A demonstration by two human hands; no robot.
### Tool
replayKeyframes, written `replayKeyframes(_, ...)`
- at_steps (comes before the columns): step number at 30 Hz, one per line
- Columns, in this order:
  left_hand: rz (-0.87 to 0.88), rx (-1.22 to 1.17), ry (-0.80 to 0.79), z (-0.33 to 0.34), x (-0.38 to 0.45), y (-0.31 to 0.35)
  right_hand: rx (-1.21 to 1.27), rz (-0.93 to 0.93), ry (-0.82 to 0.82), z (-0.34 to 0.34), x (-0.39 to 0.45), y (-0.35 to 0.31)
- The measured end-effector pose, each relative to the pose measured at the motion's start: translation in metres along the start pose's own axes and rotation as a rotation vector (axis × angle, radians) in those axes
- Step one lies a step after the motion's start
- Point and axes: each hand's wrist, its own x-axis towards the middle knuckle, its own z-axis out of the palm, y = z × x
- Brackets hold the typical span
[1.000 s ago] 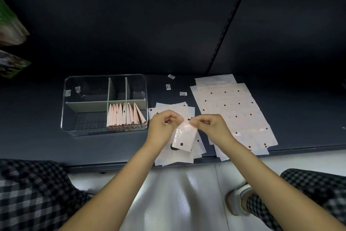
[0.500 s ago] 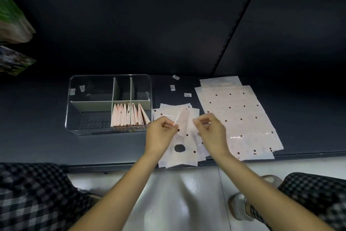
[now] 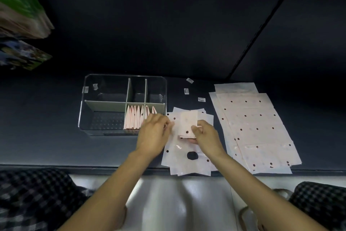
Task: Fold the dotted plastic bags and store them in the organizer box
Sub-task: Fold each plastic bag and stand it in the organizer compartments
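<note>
A folded pink dotted bag (image 3: 187, 124) lies flat over a small stack of dotted bags (image 3: 187, 163) at the shelf's front edge. My right hand (image 3: 205, 135) pinches its lower right corner, thumb on top and fingers under it. My left hand (image 3: 154, 132) hovers just left of the folded bag, fingers loosely curled, and its fingertips are hidden. The clear organizer box (image 3: 104, 129) stands to the left; several folded bags (image 3: 134, 119) stand upright in its front middle compartment. A larger spread of flat dotted bags (image 3: 254, 127) lies to the right.
Three small barcode labels (image 3: 201, 99) lie on the dark shelf (image 3: 46, 137) behind the stack. Green packages (image 3: 20, 11) hang at the upper left. My checked trouser knees (image 3: 33, 197) and a shoe (image 3: 249, 214) sit below the shelf edge, over a pale floor.
The folded bag went from held upright between both hands to lying flat on the stack. My left hand let go and moved left toward the box; my right hand still holds it.
</note>
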Motion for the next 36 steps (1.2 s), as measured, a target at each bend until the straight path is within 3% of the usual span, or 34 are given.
replayKeyframes(2, 0.068, 0.247, -0.006, -0.005, 0.007, -0.017, -0.021, 0.006, 0.002, 0.005, 0.006, -0.003)
replayKeyframes(4, 0.133, 0.389, -0.114, -0.007, 0.013, -0.029, -0.129, -0.039, 0.026, 0.012, 0.011, -0.007)
replayKeyframes(8, 0.306, 0.565, -0.309, -0.004, 0.022, -0.044, -0.179, -0.144, 0.106, 0.028, 0.019, -0.020)
replayKeyframes(11, 0.308, 0.619, -0.328, -0.009, 0.023, -0.059, -0.226, -0.191, 0.131, 0.041, 0.028, -0.029)
replayKeyframes(21, 0.328, 0.499, -0.195, -0.020, 0.016, -0.077, -0.816, -0.271, 0.190, 0.089, 0.042, -0.048)
replayKeyframes(28, 0.203, 0.114, -0.046, -0.025, 0.011, -0.073, -0.844, -0.214, 0.073, 0.109, 0.041, -0.033)
replayKeyframes(36, 0.258, 0.177, -0.134, -0.022, 0.009, -0.074, -0.696, -0.289, -0.159, 0.096, 0.033, -0.029)
